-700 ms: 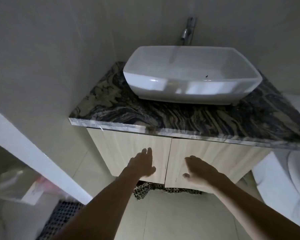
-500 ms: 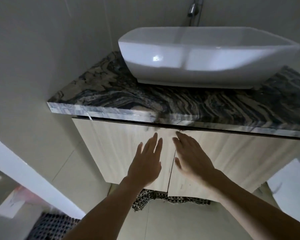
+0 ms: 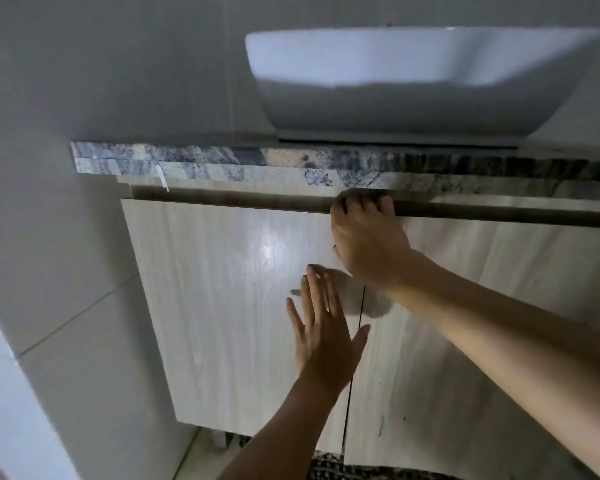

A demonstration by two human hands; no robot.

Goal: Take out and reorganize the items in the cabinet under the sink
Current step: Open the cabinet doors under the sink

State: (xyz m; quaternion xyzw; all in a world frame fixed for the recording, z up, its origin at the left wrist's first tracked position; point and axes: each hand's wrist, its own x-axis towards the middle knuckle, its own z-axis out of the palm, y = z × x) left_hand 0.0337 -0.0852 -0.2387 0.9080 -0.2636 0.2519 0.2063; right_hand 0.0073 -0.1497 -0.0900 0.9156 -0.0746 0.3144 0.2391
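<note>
Fingers of right hand (image 3: 368, 244) hook left door (image 3: 229, 306) top edge

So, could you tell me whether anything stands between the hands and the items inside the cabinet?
Yes: both cabinet doors are shut. The left door and right door cover the inside, so no items show. The right hand hooks its fingers over the doors' top edge by the centre seam; the left hand is spread flat at the left door.
</note>
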